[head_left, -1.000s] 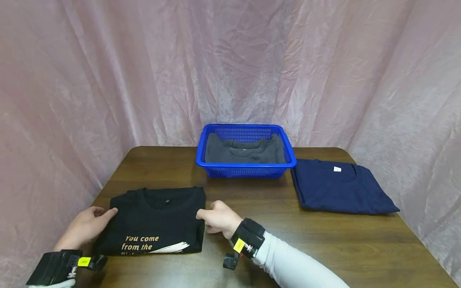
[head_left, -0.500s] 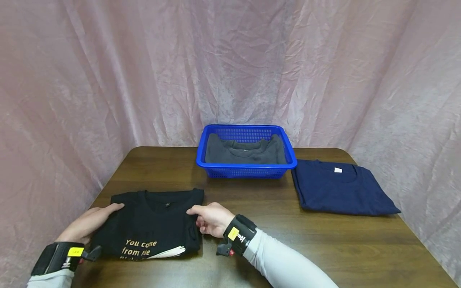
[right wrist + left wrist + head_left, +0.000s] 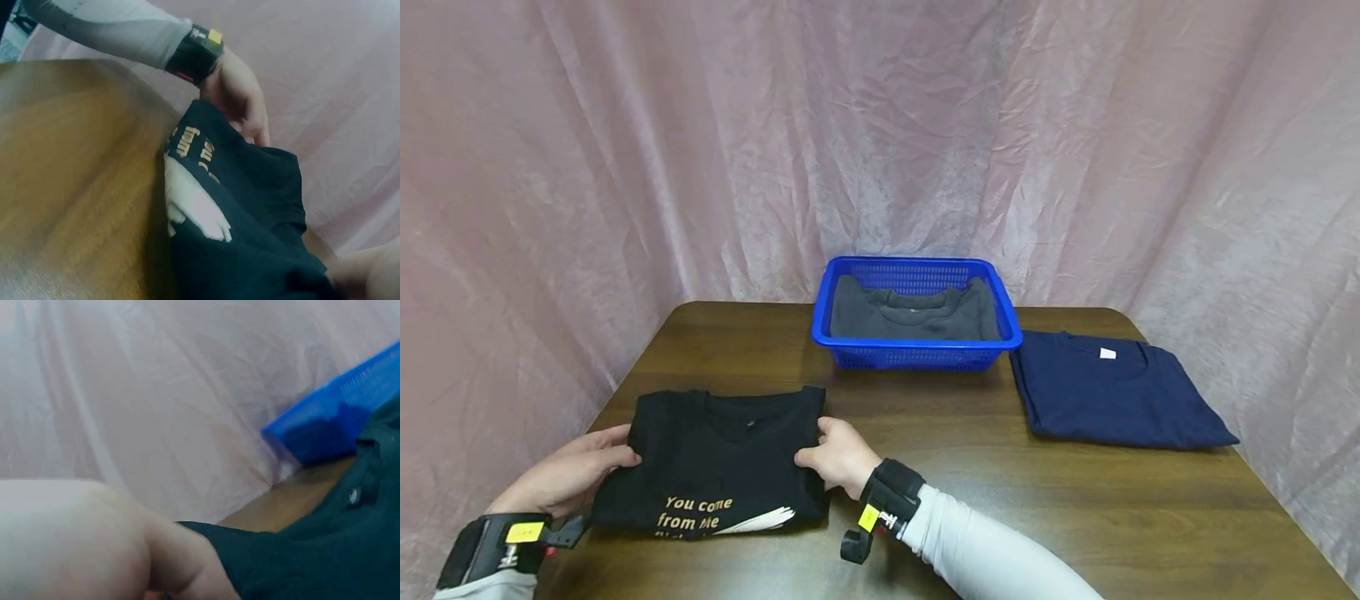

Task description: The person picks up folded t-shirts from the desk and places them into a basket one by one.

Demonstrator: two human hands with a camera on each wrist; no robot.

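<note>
A folded black T-shirt with gold lettering and a white brush-stroke print is at the left front in the head view, collar toward the back. My left hand grips its left side, thumb on top and the other fingers partly hidden by the cloth. At the opposite side my right hand pinches the edge, its thumb lying over the fabric. In the right wrist view the black T-shirt sags between both hands, and the left hand shows at its far side.
At the back of the brown wooden table stands a blue plastic basket holding a folded dark grey shirt. To its right lies a folded navy T-shirt, close against the basket. A pink curtain hangs behind the table.
Both hands have shifted their hold on the black T-shirt's sides, with the right thumb now further onto the cloth than a second ago. The shirt has stayed nearly in place.
</note>
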